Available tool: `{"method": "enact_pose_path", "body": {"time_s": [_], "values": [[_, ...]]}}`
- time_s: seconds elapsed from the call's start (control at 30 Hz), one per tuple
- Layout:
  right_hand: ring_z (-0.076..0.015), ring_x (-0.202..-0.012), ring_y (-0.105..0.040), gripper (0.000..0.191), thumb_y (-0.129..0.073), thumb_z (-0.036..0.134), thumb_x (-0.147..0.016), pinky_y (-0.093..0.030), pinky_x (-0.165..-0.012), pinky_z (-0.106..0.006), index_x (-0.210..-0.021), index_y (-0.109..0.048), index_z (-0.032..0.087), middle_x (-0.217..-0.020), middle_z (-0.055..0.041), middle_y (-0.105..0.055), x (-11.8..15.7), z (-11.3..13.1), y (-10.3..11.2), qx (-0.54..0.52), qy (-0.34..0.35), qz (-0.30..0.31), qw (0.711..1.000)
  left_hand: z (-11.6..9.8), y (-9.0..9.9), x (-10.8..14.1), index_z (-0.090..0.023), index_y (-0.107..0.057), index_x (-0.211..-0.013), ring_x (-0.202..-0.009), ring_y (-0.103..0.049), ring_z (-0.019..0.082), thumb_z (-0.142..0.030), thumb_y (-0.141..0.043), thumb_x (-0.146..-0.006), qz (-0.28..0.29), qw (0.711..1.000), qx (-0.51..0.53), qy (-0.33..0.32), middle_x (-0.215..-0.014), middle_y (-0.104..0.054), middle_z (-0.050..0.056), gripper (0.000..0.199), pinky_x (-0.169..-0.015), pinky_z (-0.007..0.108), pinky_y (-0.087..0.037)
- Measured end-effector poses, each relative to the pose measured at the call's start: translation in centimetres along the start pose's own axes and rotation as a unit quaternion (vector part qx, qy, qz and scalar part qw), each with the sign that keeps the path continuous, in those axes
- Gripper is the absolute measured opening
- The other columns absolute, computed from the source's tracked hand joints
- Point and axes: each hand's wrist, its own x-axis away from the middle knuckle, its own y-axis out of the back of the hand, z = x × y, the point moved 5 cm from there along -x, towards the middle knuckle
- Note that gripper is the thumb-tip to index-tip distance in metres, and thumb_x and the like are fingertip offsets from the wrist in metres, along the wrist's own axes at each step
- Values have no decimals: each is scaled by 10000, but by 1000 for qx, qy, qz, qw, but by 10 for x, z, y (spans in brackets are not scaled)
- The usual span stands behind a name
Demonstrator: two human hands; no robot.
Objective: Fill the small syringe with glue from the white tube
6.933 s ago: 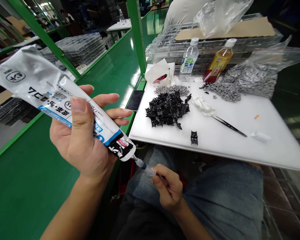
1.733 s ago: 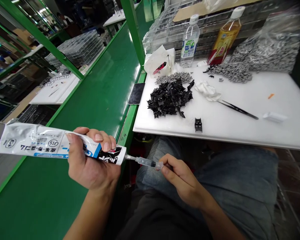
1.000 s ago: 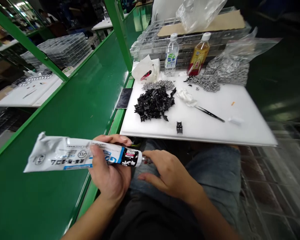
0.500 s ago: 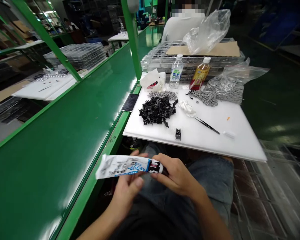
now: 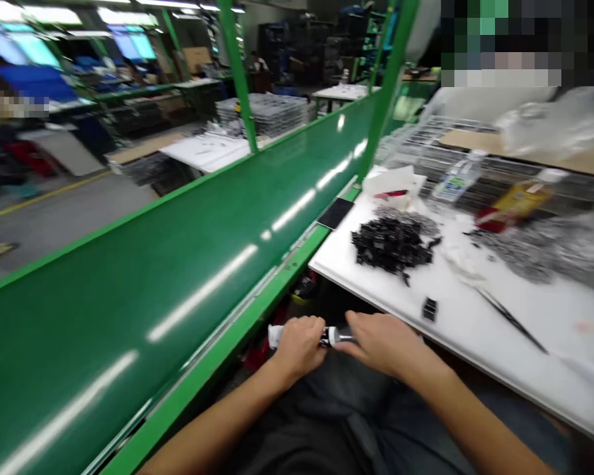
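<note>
Above my lap, my left hand is wrapped round a white squeeze tube, hiding most of it. The tube's white and black neck end sticks out to the right. My right hand pinches the dark cap at that end; blur and fingers hide its exact shape. A single black plastic part lies near the front edge of the white work board. Behind it is a heap of similar black parts. Tweezers lie to the right, by a crumpled white wad.
A green conveyor runs along my left, with a dark flat phone-like slab on its edge. Two bottles, one clear and one amber, stand behind small grey pieces. A person sits beyond stacked clear trays.
My view has swung left. My left hand, formerly beneath the tube with fingers loose, now closes round it. My right hand has shifted from the neck to the dark cap end.
</note>
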Motion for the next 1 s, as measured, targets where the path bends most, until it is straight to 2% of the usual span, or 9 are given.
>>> {"method": "enact_pose_path", "body": {"time_s": [0.13, 0.23, 0.33, 0.43, 0.53, 0.63, 0.7, 0.83, 1.0], "values": [[-336, -811, -813, 416, -485, 404, -1108, -457, -630, -362, -892, -769, 189, -855, -115, -812, -18, -10, -13, -16, 65, 27, 997, 26, -24, 12, -164, -692, -1189, -1023, -710, 199, -459, -695, -1033, 33, 997, 44, 47, -1148, -723, 67, 334, -929, 415, -626], [-300, -800, -816, 350, -524, 334, -1089, -443, -615, -334, -888, -782, 208, -852, -93, -823, -29, -4, -16, -21, 96, 33, 995, 41, -38, 15, -171, -693, -1217, -1045, -712, 204, -446, -698, -1034, 52, 991, 102, 71, -1193, -722, 75, 331, -943, 421, -629], [-336, -886, -812, 276, -550, 288, -1066, -463, -670, -353, -976, -784, 173, -945, -152, -827, -40, -5, -4, -6, 83, 12, 996, 60, -57, 10, -172, -687, -1253, -1074, -712, 214, -435, -701, -1034, 65, 977, 180, 96, -1234, -715, 82, 343, -951, 429, -631], [-309, -989, -787, 261, -532, 276, -1076, -494, -771, -357, -1035, -776, 192, -1035, -133, -820, -40, -31, 17, -1, 61, -9, 998, 87, -82, 1, -163, -675, -1291, -1106, -710, 230, -432, -703, -1032, 70, 953, 250, 154, -1277, -703, 90, 374, -959, 444, -633], [-261, -978, -759, 334, -458, 368, -1116, -513, -799, -350, -1103, -761, 228, -1079, -100, -796, -10, -79, 35, -22, 20, -60, 998, 116, -109, -4, -161, -668, -1319, -1135, -706, 254, -441, -703, -1030, 73, 921, 302, 234, -1315, -691, 89, 404, -962, 449, -635], [-227, -874, -728, 316, -499, 456, -1095, -524, -780, -348, -1134, -733, 246, -1119, -90, -764, 47, -133, 45, -60, -60, -248, 965, 136, -131, -1, -166, -659, -1339, -1146, -703, 253, -436, -702, -1031, 78, 886, 337, 309, -1335, -684, 96, 412, -968, 454, -635], [-271, -871, -718, 316, -494, 468, -1079, -527, -778, -393, -1118, -710, 242, -1093, -118, -748, 86, -166, 35, -36, -151, -326, 933, 145, -142, 1, -165, -661, -1333, -1137, -705, 249, -432, -704, -1031, 77, 866, 351, 348, -1326, -688, 96, 405, -962, 450, -637], [-370, -955, -709, 403, -396, 458, -1059, -542, -822, -495, -1138, -710, 218, -1094, -184, -739, 128, -207, -9, 46, -291, -308, 905, 153, -151, 6, -165, -662, -1333, -1139, -705, 251, -431, -707, -1029, 70, 847, 352, 392, -1329, -687, 94, 406, -961, 449, -637], [-393, -1019, -698, 480, -482, 472, -1019, -544, -911, -526, -1232, -724, 116, -1060, -213, -755, 131, -217, -40, 22, -357, -296, 886, 155, -149, 8, -169, -654, -1352, -1160, -700, 257, -433, -705, -1030, 67, 856, 322, 398, -1352, -678, 100, 419, -976, 460, -633]]}}
